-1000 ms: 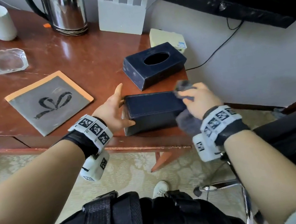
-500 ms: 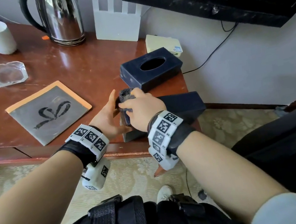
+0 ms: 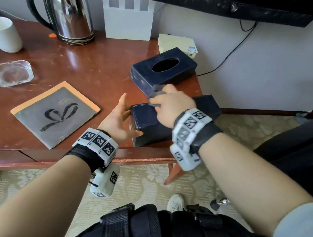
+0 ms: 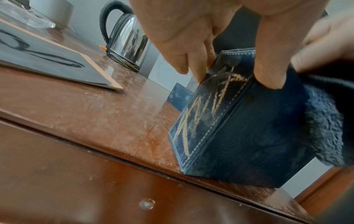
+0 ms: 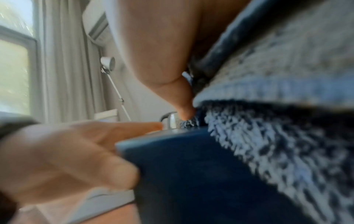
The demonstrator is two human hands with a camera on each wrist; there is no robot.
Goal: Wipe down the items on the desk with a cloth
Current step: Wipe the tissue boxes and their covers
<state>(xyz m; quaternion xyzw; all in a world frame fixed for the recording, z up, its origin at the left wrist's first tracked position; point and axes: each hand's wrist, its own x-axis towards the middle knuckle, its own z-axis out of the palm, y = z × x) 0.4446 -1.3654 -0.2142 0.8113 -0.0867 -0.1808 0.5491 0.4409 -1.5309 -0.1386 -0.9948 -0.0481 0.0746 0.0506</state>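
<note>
The left hand (image 3: 118, 122) braces the left end of the dark blue stitched leather box (image 3: 148, 123), fingers straight against its far side and thumb along the near face, a loose hold, not a clamp. This looks meant to stop the box sliding off the desk edge under the wiping strokes. The left wrist view shows the fingers (image 4: 193, 63) flat on the scuffed end panel and the thumb (image 4: 272, 60) on the adjoining face.

The right hand (image 3: 172, 105) is curled around the grey-blue fluffy cloth (image 3: 156, 95), pressing it on the box's top at about the middle; it is motion-blurred, so I judge it mid-stroke. The right wrist view shows the cloth (image 5: 277, 136) bunched under the palm and draped over the box's top edge.

The box stands at the near right corner of the reddish-brown wooden desk (image 3: 86, 68), partly overhanging it. At 12 o'clock from it lies a dark blue tissue box with an oval opening (image 3: 164, 70). At 10 o'clock lies a grey booklet with a bow drawing (image 3: 54, 116), and at 11 o'clock, well apart, a polished steel kettle (image 3: 69, 15).
</note>
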